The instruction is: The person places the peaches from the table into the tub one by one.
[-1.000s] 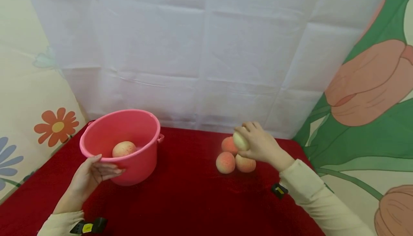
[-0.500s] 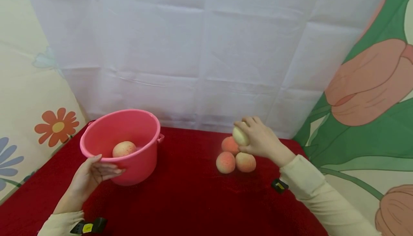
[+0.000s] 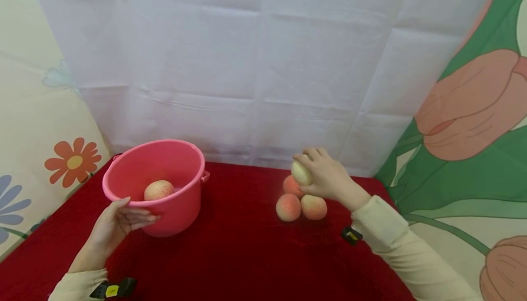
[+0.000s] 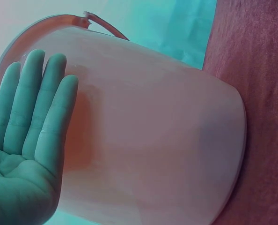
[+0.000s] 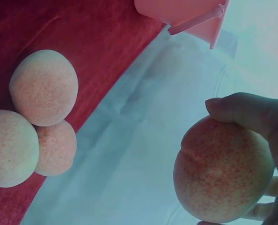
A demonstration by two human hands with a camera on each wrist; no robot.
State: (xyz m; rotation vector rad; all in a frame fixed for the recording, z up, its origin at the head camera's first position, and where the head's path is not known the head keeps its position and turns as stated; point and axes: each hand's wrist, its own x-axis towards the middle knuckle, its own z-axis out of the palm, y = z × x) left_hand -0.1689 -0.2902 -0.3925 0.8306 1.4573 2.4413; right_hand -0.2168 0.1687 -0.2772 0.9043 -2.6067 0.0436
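My right hand (image 3: 329, 178) grips a pale yellow peach (image 3: 302, 173), fingers and thumb wrapped round its sides. In the right wrist view the held peach (image 5: 223, 171) shows red speckles and hangs apart from three others. Those three lie grouped below it: a front left peach (image 3: 288, 207), a front right peach (image 3: 314, 207) and a rear peach (image 3: 292, 185) partly hidden by the held one. On the left, my left hand (image 3: 113, 225) is at the near rim of a pink bucket (image 3: 177, 214), thumb on the rim, fingers straight along the outside. A speckled peach (image 3: 158, 190) sits inside the bucket.
A red cloth (image 3: 239, 246) covers the table. Behind it hangs a creased white sheet (image 3: 255, 86), with flower-patterned cloth at both sides. The bucket's handle joint (image 3: 205, 176) sticks out on its right. Each wrist carries a small black device.
My right hand has lifted the pale peach and shifted slightly left, uncovering more of the front right peach. The left hand and bucket stay in place.
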